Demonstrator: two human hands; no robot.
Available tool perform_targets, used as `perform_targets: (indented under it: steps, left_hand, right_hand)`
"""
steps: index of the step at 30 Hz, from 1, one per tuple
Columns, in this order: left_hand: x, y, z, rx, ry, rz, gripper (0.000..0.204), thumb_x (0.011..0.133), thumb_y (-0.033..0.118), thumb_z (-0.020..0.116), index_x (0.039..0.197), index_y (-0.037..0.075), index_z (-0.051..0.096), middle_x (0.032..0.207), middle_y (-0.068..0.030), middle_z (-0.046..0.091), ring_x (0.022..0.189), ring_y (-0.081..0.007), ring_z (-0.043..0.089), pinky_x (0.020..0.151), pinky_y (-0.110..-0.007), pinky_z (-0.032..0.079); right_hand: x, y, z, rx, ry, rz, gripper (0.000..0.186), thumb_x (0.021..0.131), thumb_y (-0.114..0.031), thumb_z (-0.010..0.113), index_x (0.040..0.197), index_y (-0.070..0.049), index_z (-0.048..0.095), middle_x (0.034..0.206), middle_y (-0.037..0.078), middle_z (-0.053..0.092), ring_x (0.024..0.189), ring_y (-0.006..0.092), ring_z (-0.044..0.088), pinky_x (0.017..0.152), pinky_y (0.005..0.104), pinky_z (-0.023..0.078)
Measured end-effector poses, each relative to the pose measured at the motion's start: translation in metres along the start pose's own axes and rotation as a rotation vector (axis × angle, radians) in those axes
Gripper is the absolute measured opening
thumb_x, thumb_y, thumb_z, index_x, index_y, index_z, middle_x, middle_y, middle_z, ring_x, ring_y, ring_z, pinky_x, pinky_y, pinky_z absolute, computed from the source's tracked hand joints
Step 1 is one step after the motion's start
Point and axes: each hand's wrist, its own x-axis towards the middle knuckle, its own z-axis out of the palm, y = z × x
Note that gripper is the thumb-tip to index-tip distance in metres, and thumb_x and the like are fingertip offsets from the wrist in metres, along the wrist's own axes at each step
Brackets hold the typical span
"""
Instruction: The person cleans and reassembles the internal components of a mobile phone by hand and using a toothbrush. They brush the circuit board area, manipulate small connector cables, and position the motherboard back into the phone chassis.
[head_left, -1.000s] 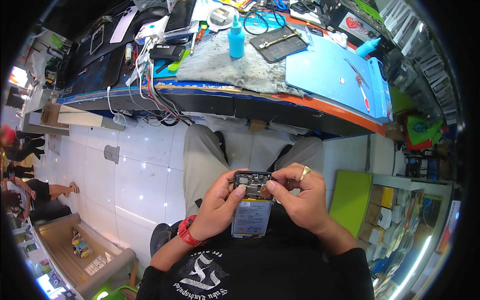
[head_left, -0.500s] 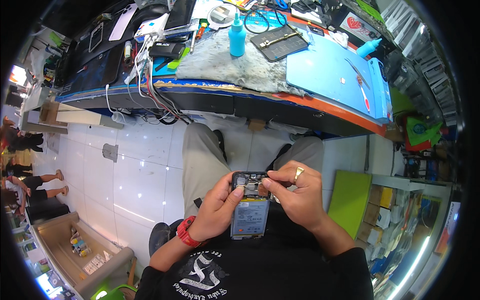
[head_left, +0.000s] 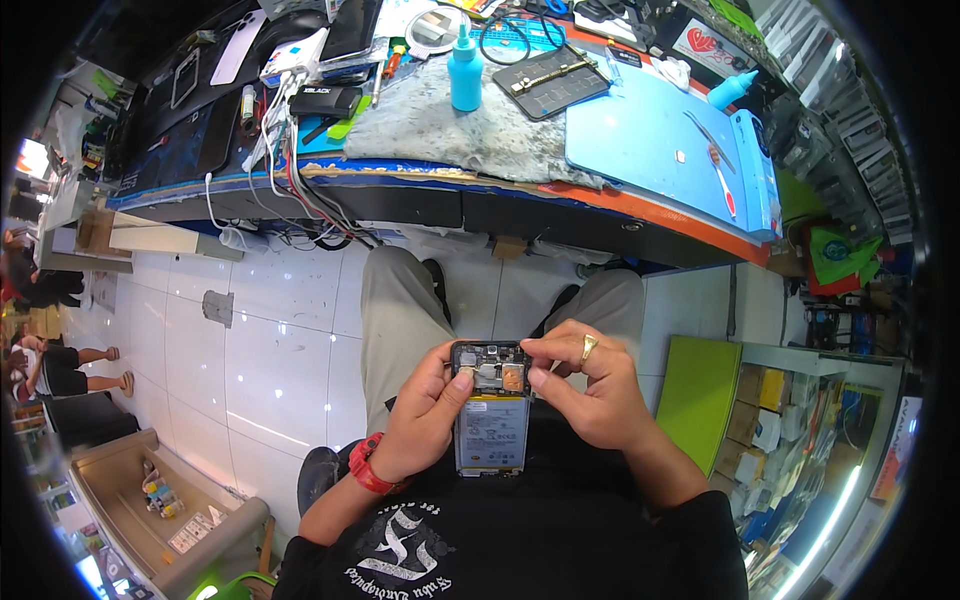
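An opened phone (head_left: 489,368), its circuit board and shields exposed at the top and a silver battery (head_left: 490,440) below, is held over my lap. My left hand (head_left: 432,405), with a red watch on the wrist, grips its left side, thumb on the board. My right hand (head_left: 590,390), wearing a gold ring, has its index finger and thumb at the upper right edge, beside a copper-coloured patch (head_left: 513,376). My legs in grey trousers are behind the phone.
The cluttered workbench (head_left: 540,212) holds a blue squeeze bottle (head_left: 466,85), cables, a board holder (head_left: 550,80) and a blue mat (head_left: 640,140) with tweezers. A green panel (head_left: 690,390) and glass cabinet stand right, a beige bin (head_left: 120,470) lower left. Other people stand far left.
The phone and both my hands have shifted slightly left. My right thumb has moved from on the board to its right edge, showing more of the copper-coloured patch.
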Motion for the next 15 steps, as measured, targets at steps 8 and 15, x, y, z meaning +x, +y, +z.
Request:
perform_targets:
  steps: [8, 15]
  left_hand:
    - [0.000, -0.004, -0.004, -0.047, -0.031, -0.004, 0.034, 0.110, 0.012, 0.042, 0.140, -0.004, 0.041, 0.130, -0.0120, 0.060, 0.118, -0.0144, 0.059, 0.103, -0.032, 0.047]
    - [-0.002, -0.004, -0.002, -0.071, -0.034, -0.005, 0.035, 0.111, 0.013, 0.042, 0.141, -0.004, 0.040, 0.129, -0.0116, 0.060, 0.118, -0.0143, 0.059, 0.103, -0.032, 0.047]
  right_hand:
    - [-0.002, 0.011, -0.014, 0.092, -0.172, -0.036, 0.040, 0.087, 0.007, 0.067, 0.126, -0.004, 0.069, 0.099, 0.007, 0.060, 0.087, 0.0156, 0.060, 0.073, 0.0296, 0.051]
    - [-0.004, 0.007, -0.008, 0.122, -0.102, -0.009, 0.032, 0.085, 0.002, 0.074, 0.116, 0.000, 0.067, 0.097, 0.008, 0.060, 0.086, 0.0155, 0.060, 0.070, 0.0301, 0.051]
